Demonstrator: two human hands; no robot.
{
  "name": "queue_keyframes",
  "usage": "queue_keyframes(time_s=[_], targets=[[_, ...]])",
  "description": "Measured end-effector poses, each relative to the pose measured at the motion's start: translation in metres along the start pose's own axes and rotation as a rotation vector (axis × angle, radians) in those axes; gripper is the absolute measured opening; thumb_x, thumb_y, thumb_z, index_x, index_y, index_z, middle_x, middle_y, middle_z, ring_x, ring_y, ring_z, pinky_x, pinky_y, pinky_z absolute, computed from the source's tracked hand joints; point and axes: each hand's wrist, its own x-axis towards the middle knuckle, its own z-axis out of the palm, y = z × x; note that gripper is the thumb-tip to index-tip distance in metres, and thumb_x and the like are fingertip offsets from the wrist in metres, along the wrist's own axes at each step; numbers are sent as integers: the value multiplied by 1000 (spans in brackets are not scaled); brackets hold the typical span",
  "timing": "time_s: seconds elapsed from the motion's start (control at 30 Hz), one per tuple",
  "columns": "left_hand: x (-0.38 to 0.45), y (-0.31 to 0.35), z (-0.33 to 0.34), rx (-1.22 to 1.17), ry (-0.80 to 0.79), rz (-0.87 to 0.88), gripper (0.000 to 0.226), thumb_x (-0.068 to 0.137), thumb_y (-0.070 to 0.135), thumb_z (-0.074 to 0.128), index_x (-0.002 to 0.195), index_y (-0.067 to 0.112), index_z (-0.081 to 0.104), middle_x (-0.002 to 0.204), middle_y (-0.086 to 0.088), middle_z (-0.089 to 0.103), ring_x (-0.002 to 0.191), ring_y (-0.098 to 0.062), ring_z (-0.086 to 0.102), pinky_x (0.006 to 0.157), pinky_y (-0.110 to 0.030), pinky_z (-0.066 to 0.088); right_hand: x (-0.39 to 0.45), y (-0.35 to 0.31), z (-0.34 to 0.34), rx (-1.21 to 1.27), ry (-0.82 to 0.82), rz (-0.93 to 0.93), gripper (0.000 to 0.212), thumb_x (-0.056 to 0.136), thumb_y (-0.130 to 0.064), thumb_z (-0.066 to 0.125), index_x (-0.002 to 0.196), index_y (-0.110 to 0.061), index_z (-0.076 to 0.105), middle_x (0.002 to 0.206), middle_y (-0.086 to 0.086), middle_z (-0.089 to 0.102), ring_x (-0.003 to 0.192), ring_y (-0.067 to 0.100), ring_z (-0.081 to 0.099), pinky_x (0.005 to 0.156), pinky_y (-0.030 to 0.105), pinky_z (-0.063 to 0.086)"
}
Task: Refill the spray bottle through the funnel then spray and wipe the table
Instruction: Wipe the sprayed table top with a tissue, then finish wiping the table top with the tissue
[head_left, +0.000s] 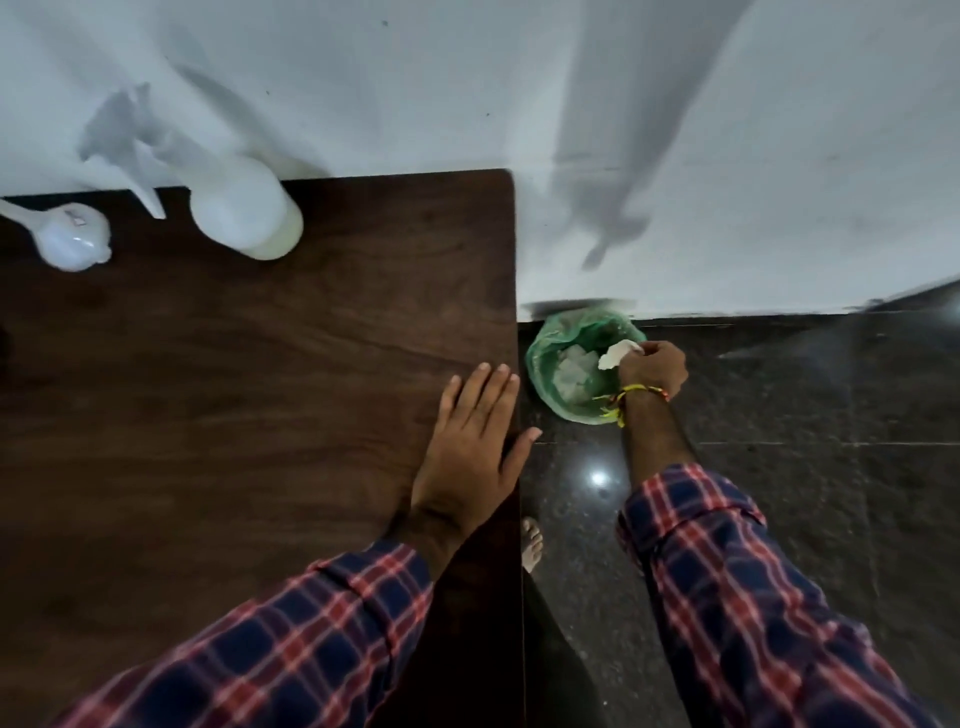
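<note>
The right hand holds a crumpled tissue, fingers clamped on it, over the green-lined bin to discard it. The left hand, fingers apart, braces flat on the worktop's right edge; the spray bottle stands at the far edge.

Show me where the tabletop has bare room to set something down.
Most of the table is bare: the wide stretch between the spray bottle and funnel at the far edge and the left hand flat by the right edge. It is crowded only at the far left corner.
</note>
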Motion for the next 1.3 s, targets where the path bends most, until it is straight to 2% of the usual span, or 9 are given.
queue_keyframes(time_s=[0.1, 0.23, 0.43, 0.57, 0.83, 0.97, 1.1, 1.17, 1.3], targets=[[-2, 2, -1, -10, -13, 5, 55, 98, 37, 54, 141, 3, 48, 150, -11, 44, 144, -26, 31, 116, -52, 25, -23, -22, -10, -81, -99, -15, 34, 98, -4, 45, 130, 4, 53, 134, 23, 54, 126, 36, 50, 105, 39, 39], [-3, 4, 0, -25, -10, 10, 55, 99, 37, 53, 141, 3, 48, 149, -11, 44, 144, -25, 31, 118, -51, 24, -34, -14, -19, -128, -39, -39, 36, 98, -3, 44, 134, 3, 48, 137, 22, 52, 127, 35, 48, 105, 37, 37], [-5, 3, -1, -35, -7, 33, 56, 100, 40, 47, 142, 3, 47, 149, -12, 44, 144, -26, 32, 118, -51, 22, -52, 42, -13, 73, 159, -68, 31, 87, -8, 60, 118, -11, 62, 110, 14, 70, 108, 30, 63, 90, 32, 47], [-5, 3, -3, -59, -28, 22, 56, 100, 42, 44, 141, 3, 48, 148, -12, 45, 143, -27, 34, 118, -51, 23, -100, 55, -9, 133, 177, -153, 28, 88, -10, 60, 116, -13, 63, 102, 9, 73, 97, 25, 66, 80, 22, 45], [-8, -12, -48, -302, -176, -56, 49, 99, 28, 51, 143, 7, 46, 146, -14, 48, 141, -29, 35, 120, -41, 19, -211, 49, -2, 184, 314, -507, 16, 86, -11, 64, 100, -8, 70, 90, 6, 72, 79, 17, 66, 74, 21, 49], [-60, -61, -100, -336, -145, -149, 47, 99, 31, 50, 143, 15, 47, 139, -8, 55, 133, -23, 46, 117, -38, 27, -266, 38, 24, 170, 320, -541, 13, 84, -13, 66, 95, -9, 71, 85, 6, 72, 77, 19, 66, 75, 26, 50], [-132, -157, -151, -331, -165, -332, 42, 99, 37, 48, 139, 26, 50, 118, 4, 67, 110, -15, 61, 98, -38, 49, -332, 27, 79, 95, 277, -610, 5, 82, -14, 70, 86, -13, 70, 80, 4, 71, 75, 21, 66, 73, 26, 49], [-167, -213, -178, -297, -172, -433, 38, 98, 37, 49, 135, 29, 52, 113, 4, 69, 105, -16, 63, 93, -38, 50, -366, 22, 114, 45, 245, -640, 3, 81, -15, 73, 81, -14, 70, 77, 3, 71, 74, 21, 66, 69, 21, 41], [-227, -318, -220, -255, -134, -676, 34, 97, 31, 52, 131, 29, 56, 121, 6, 66, 111, -14, 60, 97, -34, 48, -428, 3, 181, -8, 123, -670, 11, 82, -18, 74, 76, -14, 67, 69, -2, 63, 69, 20, 62, 66, 20, 36]])
